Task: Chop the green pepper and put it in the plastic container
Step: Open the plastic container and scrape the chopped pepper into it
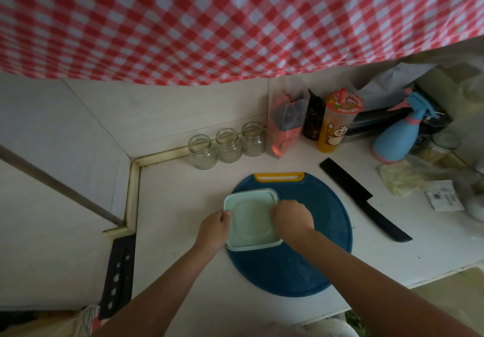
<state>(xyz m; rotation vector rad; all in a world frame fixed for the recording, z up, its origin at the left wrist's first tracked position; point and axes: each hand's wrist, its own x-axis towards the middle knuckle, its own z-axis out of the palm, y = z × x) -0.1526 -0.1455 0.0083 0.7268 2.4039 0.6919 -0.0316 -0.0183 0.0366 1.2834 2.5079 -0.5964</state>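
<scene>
White counter (170, 205) runs under a red checked cloth (235, 22), with a holed black blade (119, 271) at its left and three jars (227, 145) by the wall. Our left hand (213, 228) grips the container (251, 219) by its left edge and our right hand (292, 219) curls over its right edge; lidded, it sits on the left of the blue board (301, 266). Rightward lie a black knife (366, 198) and a spray bottle (398, 137).

Both hands (213, 228) (292, 219) grip the lidded plastic container (251, 219) on the cutting board (314, 258).
</scene>
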